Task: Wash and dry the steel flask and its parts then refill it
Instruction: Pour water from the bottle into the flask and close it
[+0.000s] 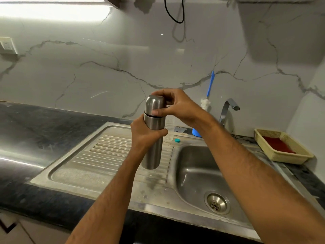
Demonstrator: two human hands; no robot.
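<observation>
I hold the steel flask (152, 155) upright in the air above the ribbed draining board (109, 152). My left hand (146, 135) is wrapped around the flask's body near the middle. My right hand (173, 104) grips the steel cap (154, 103) that sits on top of the flask; a thin dark seam shows between cap and body. The sink basin (198, 175) with its drain lies to the right, below my right forearm.
A tap (226, 110) stands behind the basin. A blue-handled bottle brush (210, 87) rests in a blue holder by the wall, with a small teal cap (177, 140) beside it. A yellow basket (283, 148) with a red cloth sits at the right. Dark countertop stretches left.
</observation>
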